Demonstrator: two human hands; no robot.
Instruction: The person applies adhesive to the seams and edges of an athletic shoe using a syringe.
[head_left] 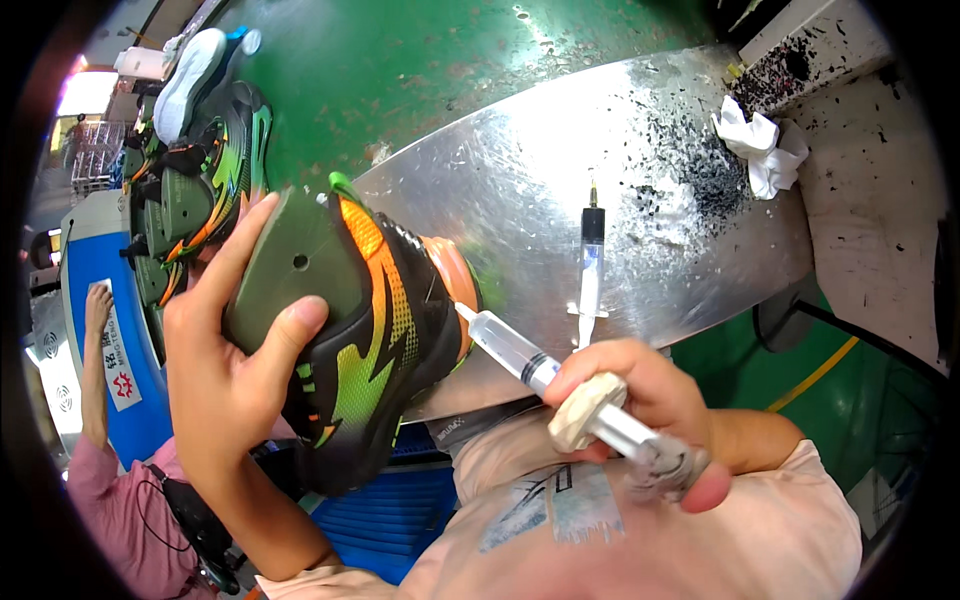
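Note:
My left hand (235, 345) is wrapped round a dark green shoe last (300, 245) with a round hole in its top. On the last sits a black sneaker (365, 370) with green and orange patterning. My right hand (640, 400) grips a clear syringe (510, 345), with a wad of tape or cloth round its barrel and my thumb at the plunger end. The syringe's tip is at the heel edge of the sneaker, near the orange sole; whether it touches, I cannot tell. A second syringe (591, 270) with a black collar and thin needle lies on the metal table beyond my right hand.
The metal table (480, 160) carries black specks on its right side. Crumpled white tissue (762, 150) lies by a stained machine panel (870, 200). At left, more sneakers on lasts (200, 210) stand by a blue-sided machine (100, 300), with a co-worker's arm (95, 370) beside it.

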